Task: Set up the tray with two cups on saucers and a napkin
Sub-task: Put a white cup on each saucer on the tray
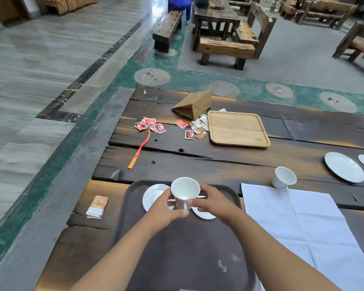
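A cup (185, 191) is clamped in the grip of the left hand (166, 208) and right hand (213, 203), over two saucers (153, 196) at twelve o'clock on the tray (177, 259). A second cup (284, 177) at two o'clock and the napkin (303, 227) at three are yet to be loaded from the table (219, 164).

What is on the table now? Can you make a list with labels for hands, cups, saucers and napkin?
hands: left hand and right hand both hold the white cup
white cup: upright, over the dark tray
saucers: left saucer and right saucer lie on the dark tray
napkin: spread flat, right of the dark tray
second cup: on the table, at the napkin's far edge
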